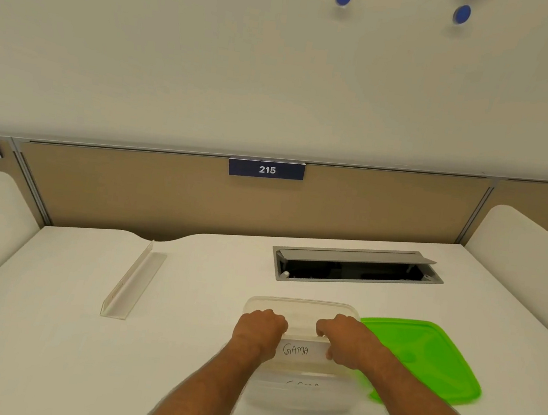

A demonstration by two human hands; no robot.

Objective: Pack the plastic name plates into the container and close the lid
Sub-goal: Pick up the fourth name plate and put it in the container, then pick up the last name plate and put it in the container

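A clear plastic container (302, 305) stands open on the white desk in front of me. A clear name plate with a paper slip reading "GAMA" (300, 350) is held over the container's opening. My left hand (259, 329) grips its left end and my right hand (344, 341) grips its right end. Faint lettering shows through the container's near wall below the plate. A second clear name plate (134, 281) lies on the desk to the left, apart from both hands. The green lid (426, 360) lies flat just right of the container.
An open grey cable hatch (357, 265) is set into the desk behind the container. White side dividers (528, 259) flank the desk, and a tan partition with a "215" sign (266, 169) closes the back.
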